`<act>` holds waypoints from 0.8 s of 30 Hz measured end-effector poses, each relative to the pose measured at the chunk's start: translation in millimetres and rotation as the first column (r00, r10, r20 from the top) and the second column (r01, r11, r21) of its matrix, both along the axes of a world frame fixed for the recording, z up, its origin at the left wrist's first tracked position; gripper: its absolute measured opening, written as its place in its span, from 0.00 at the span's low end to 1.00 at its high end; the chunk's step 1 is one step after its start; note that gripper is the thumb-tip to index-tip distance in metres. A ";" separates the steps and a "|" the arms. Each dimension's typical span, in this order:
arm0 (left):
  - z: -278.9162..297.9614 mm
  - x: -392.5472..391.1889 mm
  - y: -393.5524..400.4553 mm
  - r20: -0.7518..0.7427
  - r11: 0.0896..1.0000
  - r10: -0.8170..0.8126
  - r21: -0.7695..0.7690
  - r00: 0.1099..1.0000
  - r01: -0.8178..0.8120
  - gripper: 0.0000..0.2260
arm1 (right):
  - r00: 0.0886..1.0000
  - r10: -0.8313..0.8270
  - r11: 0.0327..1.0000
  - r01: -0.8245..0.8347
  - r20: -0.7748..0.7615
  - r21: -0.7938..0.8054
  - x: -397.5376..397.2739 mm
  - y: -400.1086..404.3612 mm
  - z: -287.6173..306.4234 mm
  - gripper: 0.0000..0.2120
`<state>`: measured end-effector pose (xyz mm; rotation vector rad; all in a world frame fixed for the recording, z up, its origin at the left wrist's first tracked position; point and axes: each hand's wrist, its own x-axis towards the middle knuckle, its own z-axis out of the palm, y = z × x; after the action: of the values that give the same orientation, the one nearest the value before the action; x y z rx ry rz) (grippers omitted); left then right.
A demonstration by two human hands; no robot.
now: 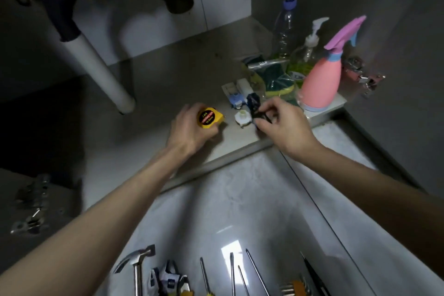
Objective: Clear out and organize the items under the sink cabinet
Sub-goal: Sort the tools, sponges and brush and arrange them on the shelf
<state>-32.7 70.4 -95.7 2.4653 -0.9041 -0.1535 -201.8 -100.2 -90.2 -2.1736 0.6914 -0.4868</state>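
Left hand (189, 127) grips a tape measure (209, 118); right hand (281, 122) pinches an unidentifiable dark object (255, 108).

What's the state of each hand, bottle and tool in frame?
left hand: grips the tape measure
right hand: pinches a small black object, type unclear
pink spray bottle: upright on the cabinet floor
pump bottle: upright
clear bottle: upright, capped
hammer: lying on the tile floor
screwdrivers: lying on the tile floor
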 end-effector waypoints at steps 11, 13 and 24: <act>-4.5 50.9 5.9 -0.071 0.992 0.077 0.108 0.995 -0.069 0.26 | 0.874 -0.016 0.799 -0.280 -0.486 -0.532 122.3 26.6 -1.7 0.09; -8.9 53.6 6.7 -0.071 0.989 0.078 0.131 0.994 -0.068 0.25 | 0.860 -0.028 0.748 -0.320 -0.509 -0.581 124.4 30.5 -4.4 0.08; -15.3 48.8 -14.7 -0.070 0.995 -0.039 0.084 0.997 0.045 0.19 | 0.887 -0.088 0.794 -0.213 -0.454 -0.569 116.7 22.5 -4.9 0.13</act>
<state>16.1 55.7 -111.0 2.5035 -0.9384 -0.2955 -85.0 -77.7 -95.1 -2.9778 0.7775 -0.1468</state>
